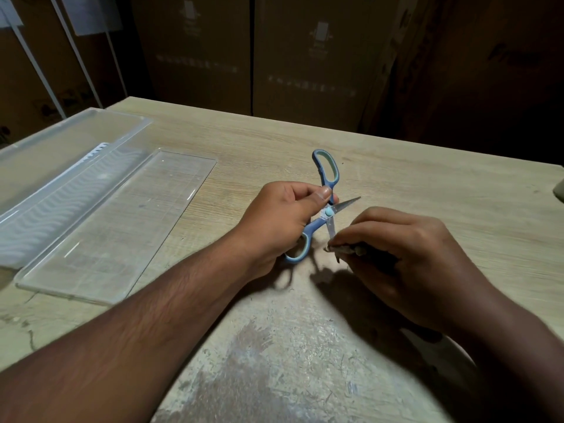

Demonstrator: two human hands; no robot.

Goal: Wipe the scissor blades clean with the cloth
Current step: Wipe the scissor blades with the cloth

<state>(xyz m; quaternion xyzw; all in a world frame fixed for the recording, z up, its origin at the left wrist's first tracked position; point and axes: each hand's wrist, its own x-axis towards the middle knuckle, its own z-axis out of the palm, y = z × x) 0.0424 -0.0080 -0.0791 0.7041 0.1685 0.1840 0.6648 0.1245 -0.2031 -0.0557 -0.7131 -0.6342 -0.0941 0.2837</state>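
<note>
Right hand (396, 254) cloth-pinches near blade — scissors (326, 206) splayed.

The pale printed lines and logos on the dark brown cardboard boxes (305, 56) behind the table are too blurred to read.

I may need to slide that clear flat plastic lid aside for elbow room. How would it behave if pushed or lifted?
The clear lid lies flat on the table, so it would probably slide and not tip. It looks thin, so likely light and somewhat bendy when lifted by one end. Its glossy surface may be slippery to grip.
</note>
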